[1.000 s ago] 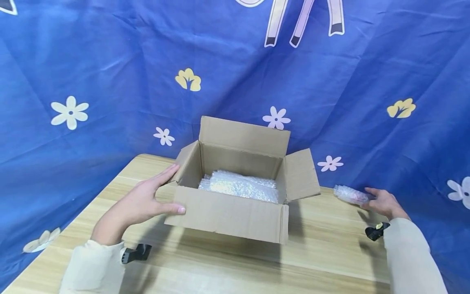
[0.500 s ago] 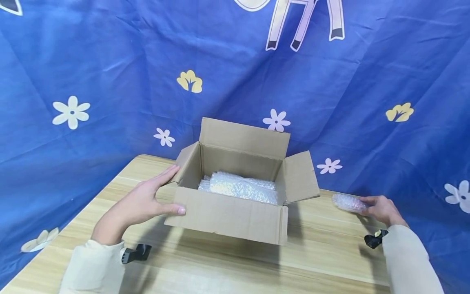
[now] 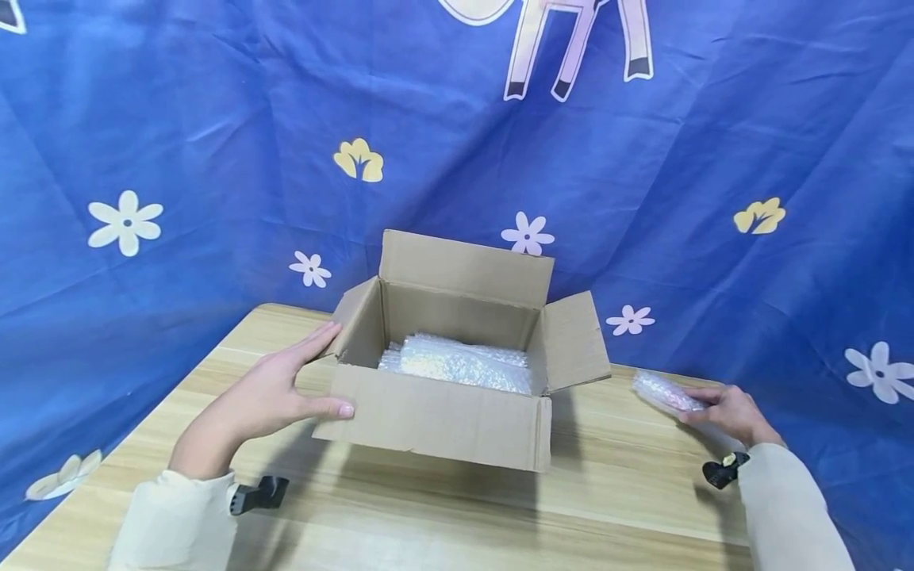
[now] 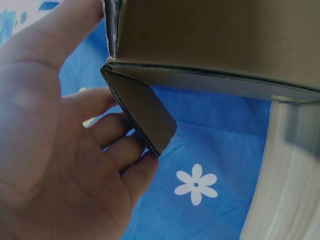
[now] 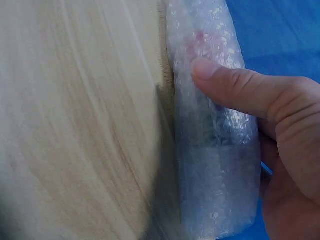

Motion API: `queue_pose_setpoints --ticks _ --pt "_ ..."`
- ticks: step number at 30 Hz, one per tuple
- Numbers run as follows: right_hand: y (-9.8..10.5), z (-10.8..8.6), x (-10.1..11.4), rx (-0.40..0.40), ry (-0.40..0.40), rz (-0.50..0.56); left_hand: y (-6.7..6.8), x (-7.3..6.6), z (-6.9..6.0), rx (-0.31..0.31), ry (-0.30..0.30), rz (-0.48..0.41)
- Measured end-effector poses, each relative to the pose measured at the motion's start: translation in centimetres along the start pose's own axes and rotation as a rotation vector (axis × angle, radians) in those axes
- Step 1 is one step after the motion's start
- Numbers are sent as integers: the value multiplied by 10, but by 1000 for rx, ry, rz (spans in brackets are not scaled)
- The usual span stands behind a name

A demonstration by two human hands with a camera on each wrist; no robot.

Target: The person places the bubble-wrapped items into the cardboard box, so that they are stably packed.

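Observation:
An open cardboard box (image 3: 435, 416) stands on the table, its flaps folded outward. Several bubble-wrapped bundles (image 3: 464, 363) lie inside. At the box's left corner, my left hand (image 3: 267, 396) holds on, with the thumb on the front flap and the fingers against the left flap (image 4: 142, 107). To the right of the box, my right hand (image 3: 735, 414) grips a bubble-wrapped package (image 3: 666, 392) near the table's back edge. The right wrist view shows the thumb across this package (image 5: 215, 165); something reddish and dark shows faintly through the wrap, and the other fingers are mostly hidden behind it.
The light wooden table (image 3: 628, 492) ends at a blue patterned cloth (image 3: 443, 119) hanging behind it. The box's right flap (image 3: 577, 341) sticks out toward the package. Black straps with mounts sit on both wrists.
My right hand has tightened its hold on the bubble-wrapped package and shifted it slightly left and toward me. The left hand keeps its place on the box; the head view has shifted a little.

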State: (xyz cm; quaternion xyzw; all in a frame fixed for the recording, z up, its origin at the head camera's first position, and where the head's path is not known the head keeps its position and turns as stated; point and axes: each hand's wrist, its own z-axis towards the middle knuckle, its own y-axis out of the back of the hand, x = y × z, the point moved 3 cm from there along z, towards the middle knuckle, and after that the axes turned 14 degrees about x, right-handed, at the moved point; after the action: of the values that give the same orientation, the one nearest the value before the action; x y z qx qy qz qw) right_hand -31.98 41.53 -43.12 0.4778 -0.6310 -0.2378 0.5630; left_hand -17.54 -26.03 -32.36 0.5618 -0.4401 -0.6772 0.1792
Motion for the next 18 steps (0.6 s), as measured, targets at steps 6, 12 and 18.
queue_pose_setpoints --ticks 6,12,18 --pt "-3 -2 4 -12 46 -32 1 1 1 2 -3 -2" --pt "-4 -3 11 -34 69 -52 2 0 1 3 -12 -12" --pt "-3 -6 21 -32 56 -29 1 2 1 -2 -13 -12"
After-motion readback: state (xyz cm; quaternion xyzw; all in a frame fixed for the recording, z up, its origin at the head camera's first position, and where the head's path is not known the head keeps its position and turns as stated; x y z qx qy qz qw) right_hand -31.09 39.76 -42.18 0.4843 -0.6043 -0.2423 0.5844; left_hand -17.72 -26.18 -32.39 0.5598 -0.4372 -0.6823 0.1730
